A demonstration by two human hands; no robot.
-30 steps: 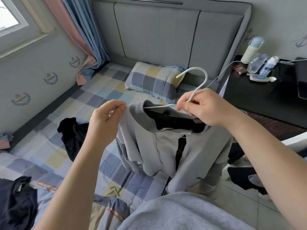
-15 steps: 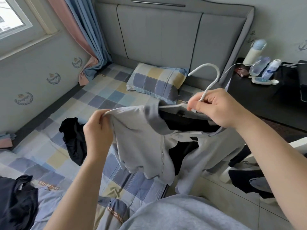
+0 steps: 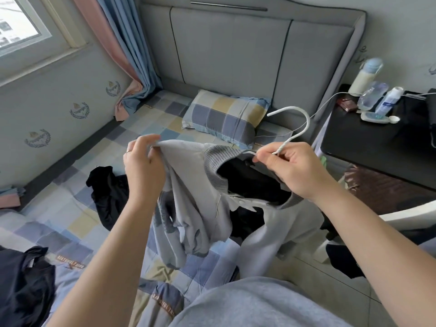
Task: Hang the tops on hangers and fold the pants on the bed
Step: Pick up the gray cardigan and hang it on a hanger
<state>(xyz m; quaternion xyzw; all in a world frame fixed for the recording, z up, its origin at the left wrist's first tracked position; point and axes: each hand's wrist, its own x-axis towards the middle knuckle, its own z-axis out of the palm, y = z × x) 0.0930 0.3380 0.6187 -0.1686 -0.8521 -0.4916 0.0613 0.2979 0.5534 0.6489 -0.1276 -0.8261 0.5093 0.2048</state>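
A grey top (image 3: 195, 197) with a ribbed collar and dark lining hangs in the air over the bed's right edge. My right hand (image 3: 292, 168) grips the neck of a white hanger (image 3: 299, 128) at the collar, its hook pointing up. My left hand (image 3: 141, 166) pinches the top's left shoulder and holds it out to the left. The hanger's arms are hidden inside the top. A black garment (image 3: 106, 197) lies crumpled on the checked bed (image 3: 77, 223). Another dark garment (image 3: 23, 286) lies at the lower left.
A checked pillow (image 3: 224, 119) lies by the grey headboard. A black nightstand (image 3: 377, 142) on the right carries bottles and a white cable. Dark clothes (image 3: 342, 258) lie on the tiled floor by a white chair edge. Curtains hang at the far left corner.
My left hand has drawn the top's left shoulder up and outward. My right hand and the hanger have shifted a little right, the hook tilting.
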